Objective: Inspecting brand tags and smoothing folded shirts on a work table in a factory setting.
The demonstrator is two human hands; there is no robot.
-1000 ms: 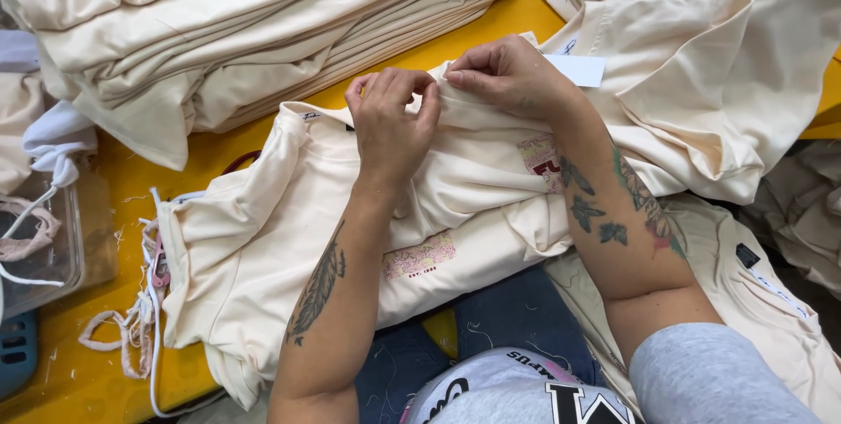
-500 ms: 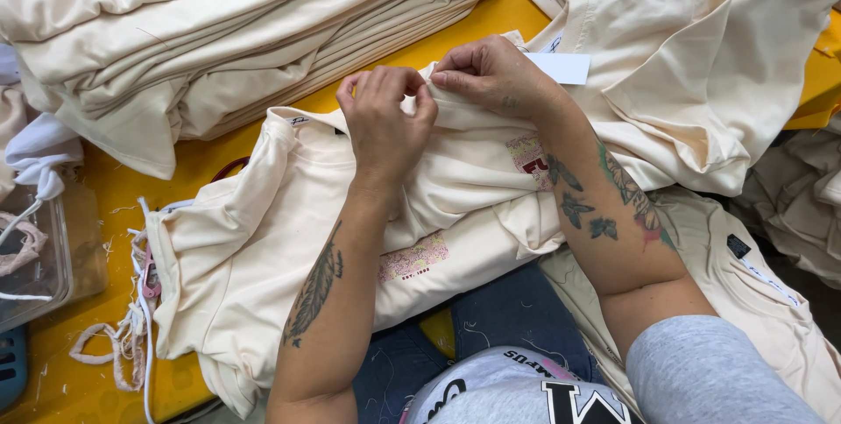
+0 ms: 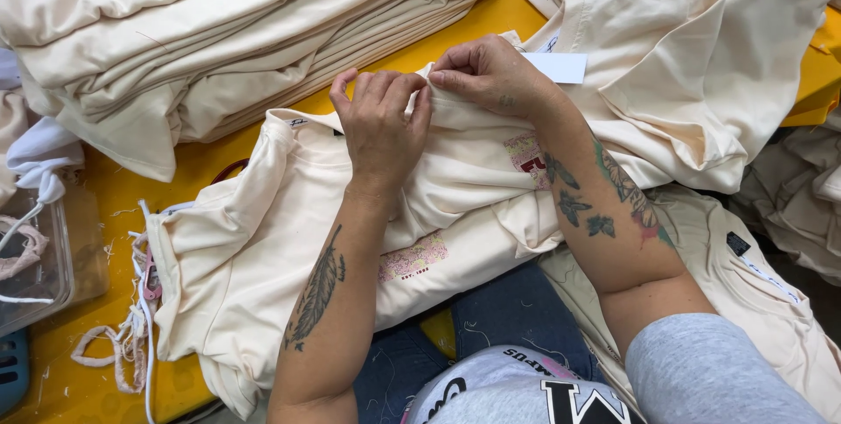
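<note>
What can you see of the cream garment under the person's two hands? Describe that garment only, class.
The cream garment looks like soft knit cotton, lying flat but rumpled on the yellow table, front towards the person. A pink printed patch shows low on it, partly behind the left forearm. Its upper edge is bunched where the left hand presses down and the right hand pinches a fold. Both forearms rest across it. More cream garments overlap it on the right.

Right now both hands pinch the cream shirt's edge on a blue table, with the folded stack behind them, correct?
Not quite: the table is yellow, not blue, as the head view shows. The left hand and right hand do pinch the shirt edge, with the stack behind them.
</note>
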